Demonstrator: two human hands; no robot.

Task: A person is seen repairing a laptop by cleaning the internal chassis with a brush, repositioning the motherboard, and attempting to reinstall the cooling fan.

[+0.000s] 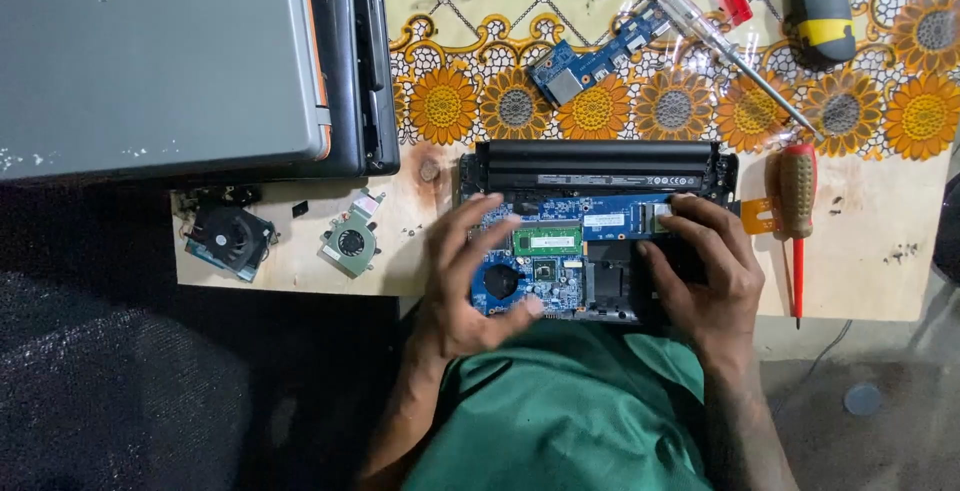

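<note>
both hands, left [468, 281] and right [700, 271], grip the opened laptop [590, 236] lying between them, one at each end

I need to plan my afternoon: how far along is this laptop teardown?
Done: the bottom cover is off the laptop, baring the blue board, and two fans and a small board lie loose. In hand: left hand and right hand grip the board's ends. Left: the board and green memory stick are still seated.
</note>
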